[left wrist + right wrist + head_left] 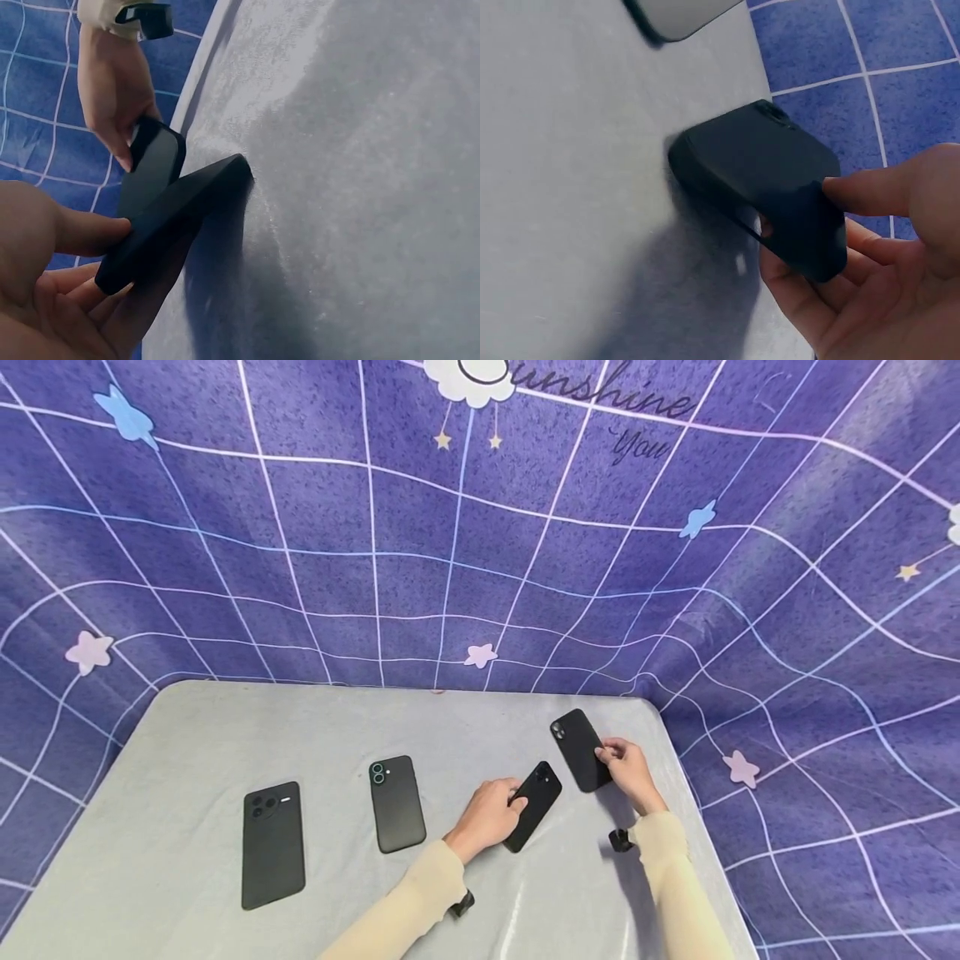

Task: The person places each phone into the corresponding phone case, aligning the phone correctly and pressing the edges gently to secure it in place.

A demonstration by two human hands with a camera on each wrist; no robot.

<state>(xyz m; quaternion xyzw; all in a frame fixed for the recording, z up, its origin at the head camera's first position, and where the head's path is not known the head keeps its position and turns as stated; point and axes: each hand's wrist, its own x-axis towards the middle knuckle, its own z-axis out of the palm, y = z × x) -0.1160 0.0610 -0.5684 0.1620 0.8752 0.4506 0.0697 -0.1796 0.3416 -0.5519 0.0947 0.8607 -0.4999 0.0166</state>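
My left hand [489, 816] pinches a black smartphone [537, 803] between thumb and fingers. In the left wrist view, that phone [184, 206] is tilted, its far end at the grey cloth. My right hand [628, 770] grips another black smartphone [579, 747] by its lower right side, camera lenses at its upper left. The right wrist view shows this phone [757, 161] tilted, its left end low at the cloth, with the thumb on top and fingers beneath. The two held phones are apart in the head view.
Two more dark phones lie lens side up on the grey-covered table [330, 727]: one [399, 814] left of my left hand, a larger one [273, 852] farther left. A purple grid-patterned curtain [420, 585] stands behind and to the right. Each wrist carries a small black camera [620, 840].
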